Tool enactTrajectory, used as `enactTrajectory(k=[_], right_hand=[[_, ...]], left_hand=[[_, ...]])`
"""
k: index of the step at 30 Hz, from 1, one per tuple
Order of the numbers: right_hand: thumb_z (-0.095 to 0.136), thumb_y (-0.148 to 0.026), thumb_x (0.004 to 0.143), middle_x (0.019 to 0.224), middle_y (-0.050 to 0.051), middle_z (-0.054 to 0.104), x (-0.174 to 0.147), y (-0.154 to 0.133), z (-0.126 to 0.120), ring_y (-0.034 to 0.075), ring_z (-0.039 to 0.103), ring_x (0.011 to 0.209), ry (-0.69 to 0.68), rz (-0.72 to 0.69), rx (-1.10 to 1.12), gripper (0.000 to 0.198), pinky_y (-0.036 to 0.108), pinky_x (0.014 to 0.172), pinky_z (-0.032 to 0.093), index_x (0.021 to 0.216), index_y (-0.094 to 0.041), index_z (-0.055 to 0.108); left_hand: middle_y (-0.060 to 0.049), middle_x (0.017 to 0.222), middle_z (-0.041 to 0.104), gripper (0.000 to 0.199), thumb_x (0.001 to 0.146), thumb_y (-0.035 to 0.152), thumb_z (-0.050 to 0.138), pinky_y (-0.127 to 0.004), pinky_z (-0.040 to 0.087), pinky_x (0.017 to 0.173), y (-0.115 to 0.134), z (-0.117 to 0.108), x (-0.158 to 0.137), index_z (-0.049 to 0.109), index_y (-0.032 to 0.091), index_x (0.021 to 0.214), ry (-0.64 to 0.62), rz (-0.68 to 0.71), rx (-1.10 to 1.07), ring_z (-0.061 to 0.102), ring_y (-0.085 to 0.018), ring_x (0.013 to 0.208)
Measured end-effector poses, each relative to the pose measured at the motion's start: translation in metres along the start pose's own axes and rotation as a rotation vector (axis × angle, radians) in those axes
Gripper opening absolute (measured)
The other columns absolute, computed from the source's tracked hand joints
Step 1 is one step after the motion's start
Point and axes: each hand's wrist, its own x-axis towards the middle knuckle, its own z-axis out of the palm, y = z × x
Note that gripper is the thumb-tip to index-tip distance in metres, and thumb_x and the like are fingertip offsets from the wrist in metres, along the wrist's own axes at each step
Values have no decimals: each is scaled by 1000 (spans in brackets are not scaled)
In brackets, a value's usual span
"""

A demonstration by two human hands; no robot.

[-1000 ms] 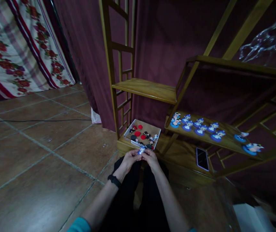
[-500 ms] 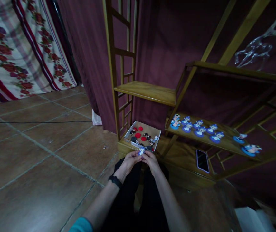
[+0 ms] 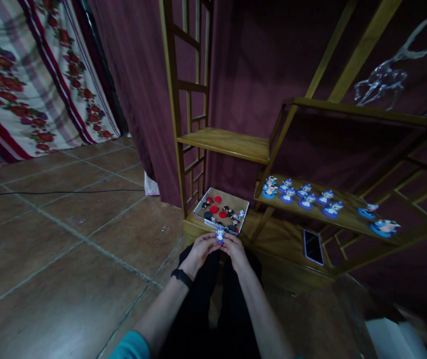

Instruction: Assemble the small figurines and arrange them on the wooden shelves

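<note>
Between my fingertips, just in front of the box, stands a small purple-and-white figurine [image 3: 219, 234], upright. My left hand [image 3: 203, 248] grips it from the left and my right hand [image 3: 234, 249] from the right, both closed on it. The shallow cardboard box [image 3: 242, 203] beyond holds red and black round bases and several small figurines, some lying down. On the shelf to the right, several similar purple figurines [image 3: 307, 201] stand in two rows on round bases. Pink-and-blue figurines [image 3: 270, 191] are at that shelf's left end, and others [image 3: 385, 228] at its right end.
A phone [image 3: 313, 247] lies on the lower wooden board [image 3: 273, 238]. Above the figurines, a clear glass deer [image 3: 383, 80] stands on a higher shelf [image 3: 366, 110]. Wooden lattice posts [image 3: 174, 99] rise behind the box on the left. A black cable [image 3: 60, 192] crosses the tiled floor.
The figurine in my hands now stands more upright and shows more of its body and base. My view has shifted slightly; the box and shelf figurines keep their places.
</note>
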Motion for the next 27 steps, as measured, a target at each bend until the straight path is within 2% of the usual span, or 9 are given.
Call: enactTrajectory(k=[7, 12, 20, 27], right_hand=[[71, -31, 56, 82, 3, 69, -3, -4, 1, 17, 64, 74, 13, -6, -6, 34, 32, 72, 51, 86, -19, 66], [70, -31, 54, 81, 2, 68, -4, -7, 5, 16, 63, 72, 41, -3, -20, 37, 30, 69, 50, 89, -19, 65], [69, -28, 55, 85, 2, 67, -5, -2, 8, 18, 62, 76, 112, -77, -15, 33, 32, 68, 50, 87, -20, 65], [68, -28, 60, 92, 5, 68, -9, -5, 3, 21, 61, 84, -27, -187, -53, 36, 34, 75, 47, 94, -19, 65]], left_hand=[[-9, 78, 69, 26, 60, 2, 71, -26, 54, 69, -3, -1, 4, 65, 9, 85, 11, -13, -50, 66, -16, 70], [-10, 80, 69, 22, 65, 4, 67, -25, 53, 71, -4, -3, 6, 65, 9, 87, 9, -37, -50, 66, -16, 72], [-9, 78, 68, 16, 68, 6, 65, -26, 52, 73, -5, -5, 3, 65, 9, 84, -25, -16, -45, 65, -15, 71], [-5, 83, 69, 31, 62, 2, 68, -29, 50, 76, -3, -7, -3, 65, 15, 90, -64, 53, -62, 64, -14, 75]])
